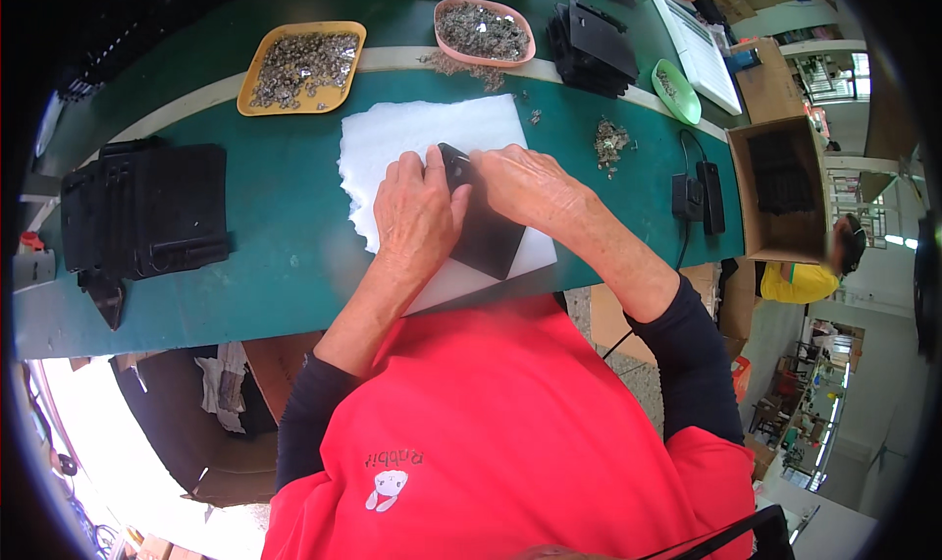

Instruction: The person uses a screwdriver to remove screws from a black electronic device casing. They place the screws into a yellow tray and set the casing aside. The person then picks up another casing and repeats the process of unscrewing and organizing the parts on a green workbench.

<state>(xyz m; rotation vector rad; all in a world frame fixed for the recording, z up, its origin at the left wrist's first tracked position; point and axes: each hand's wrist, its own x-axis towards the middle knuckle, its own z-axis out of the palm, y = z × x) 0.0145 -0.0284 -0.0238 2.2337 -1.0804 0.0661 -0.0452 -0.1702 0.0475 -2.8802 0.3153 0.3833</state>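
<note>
A black flat rectangular panel lies at a slant on a white foam sheet. My left hand grips the panel along its left edge, with the thumb resting on its top face. At the far end of the panel, my right hand is closed, its fingertips bent down at the right edge. Whatever those fingertips pinch is hidden beneath the hand. A small pile of loose metal parts sits on the green table, to the right of my right hand.
Small metal pieces fill a yellow tray, a pink tray and a green bowl. Black panels are stacked at the left and back right. A black power adapter and an open cardboard box are rightward.
</note>
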